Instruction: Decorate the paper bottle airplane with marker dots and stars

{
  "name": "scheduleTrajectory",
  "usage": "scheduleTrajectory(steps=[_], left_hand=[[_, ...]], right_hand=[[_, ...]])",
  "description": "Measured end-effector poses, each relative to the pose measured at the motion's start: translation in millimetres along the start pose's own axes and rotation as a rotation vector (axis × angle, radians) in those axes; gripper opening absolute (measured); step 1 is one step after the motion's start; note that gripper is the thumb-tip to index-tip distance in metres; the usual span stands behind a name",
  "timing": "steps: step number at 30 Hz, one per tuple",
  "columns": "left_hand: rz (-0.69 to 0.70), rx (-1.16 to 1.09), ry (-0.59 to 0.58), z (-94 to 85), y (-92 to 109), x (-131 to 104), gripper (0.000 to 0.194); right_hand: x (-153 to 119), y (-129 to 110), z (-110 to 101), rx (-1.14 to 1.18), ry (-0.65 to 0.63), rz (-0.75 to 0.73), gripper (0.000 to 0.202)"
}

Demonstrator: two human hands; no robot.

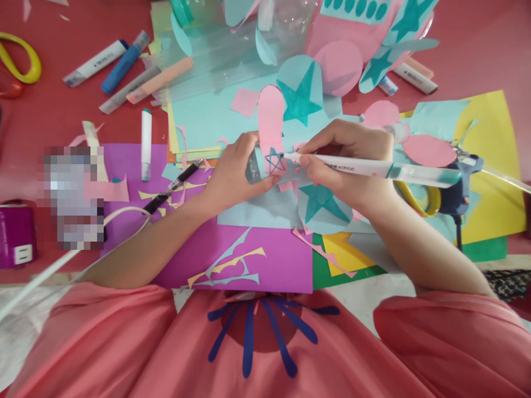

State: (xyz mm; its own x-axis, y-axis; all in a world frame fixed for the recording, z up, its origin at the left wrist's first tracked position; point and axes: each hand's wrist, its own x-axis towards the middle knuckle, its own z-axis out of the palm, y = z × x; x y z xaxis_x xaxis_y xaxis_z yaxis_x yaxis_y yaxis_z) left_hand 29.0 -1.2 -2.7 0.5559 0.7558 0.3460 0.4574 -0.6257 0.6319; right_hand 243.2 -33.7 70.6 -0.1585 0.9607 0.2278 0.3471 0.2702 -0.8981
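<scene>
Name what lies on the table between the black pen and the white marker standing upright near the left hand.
In the head view, only purple paper and small paper scraps lie between the black pen and the white marker.

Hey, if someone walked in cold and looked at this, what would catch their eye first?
Probably the two hands at centre: the right hand holds a white marker whose tip meets a blue star outline on a pink paper strip, which the left hand steadies. Around them lie teal stars on pale blue circles, and below, a big purple sheet.
</scene>
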Motion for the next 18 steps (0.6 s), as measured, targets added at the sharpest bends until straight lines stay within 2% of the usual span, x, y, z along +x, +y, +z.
scheduleTrajectory(steps=[3, 8, 13, 18], left_hand=[[-0.008, 0.002, 0.003, -0.6, 1.5, 0.7, 0.051], [0.009, 0.013, 0.016, -1.6, 2.7, 0.9, 0.055], [0.025, 0.024, 0.012, -1.7, 1.3, 0.8, 0.058], [-0.006, 0.000, 0.002, -1.4, 2.2, 1.5, 0.059]], right_hand=[[-0.2, 0.8, -0.9, 0.002, -0.038, -0.018, 0.016], [-0.6, 0.8, 0.3, 0.014, -0.036, 0.023, 0.025], [0.7, 0.1, -0.1, 0.013, 0.012, -0.012, 0.023], [-2.0, 2.4, -1.4, 0.003, -0.030, -0.024, 0.020]])
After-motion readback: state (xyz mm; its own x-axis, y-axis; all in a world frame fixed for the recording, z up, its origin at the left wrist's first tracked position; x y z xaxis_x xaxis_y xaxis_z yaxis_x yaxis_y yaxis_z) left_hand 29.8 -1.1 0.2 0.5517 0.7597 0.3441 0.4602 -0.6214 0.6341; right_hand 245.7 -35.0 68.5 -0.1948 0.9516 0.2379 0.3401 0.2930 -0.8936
